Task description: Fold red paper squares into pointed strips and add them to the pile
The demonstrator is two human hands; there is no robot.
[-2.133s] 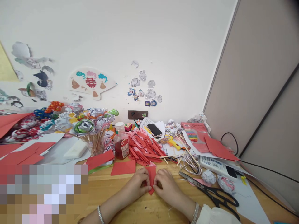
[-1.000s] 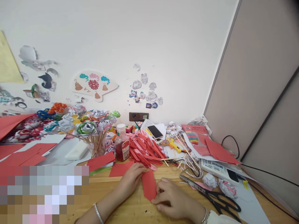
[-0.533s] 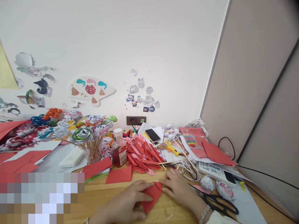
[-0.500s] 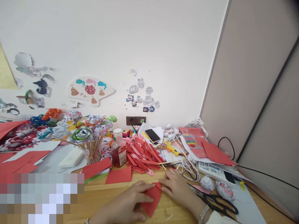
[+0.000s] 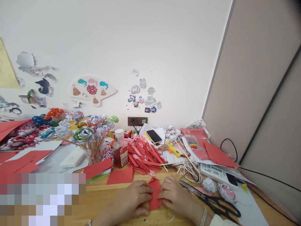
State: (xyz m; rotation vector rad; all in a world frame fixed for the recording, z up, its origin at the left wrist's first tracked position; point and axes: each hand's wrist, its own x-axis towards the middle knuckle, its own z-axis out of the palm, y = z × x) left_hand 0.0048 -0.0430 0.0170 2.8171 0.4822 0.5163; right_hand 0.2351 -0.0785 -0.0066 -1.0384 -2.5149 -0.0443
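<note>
A small folded piece of red paper (image 5: 154,194) lies on the wooden table (image 5: 103,194) between my hands. My left hand (image 5: 133,197) presses on its left edge with the fingers curled onto the paper. My right hand (image 5: 172,194) pinches its right edge. Both hands rest low on the table, close together, with bracelets at the wrists.
Behind the hands lie a heap of folded red strips (image 5: 143,153), a red-labelled bottle (image 5: 120,149), loose red sheets (image 5: 120,175) and paper flowers on sticks (image 5: 89,135). Black scissors (image 5: 211,197), a phone (image 5: 154,135), beads and cables lie to the right.
The red paper has been turned from slanting to nearly upright between my hands. My right hand came back toward me and closed in on the paper's right edge.
</note>
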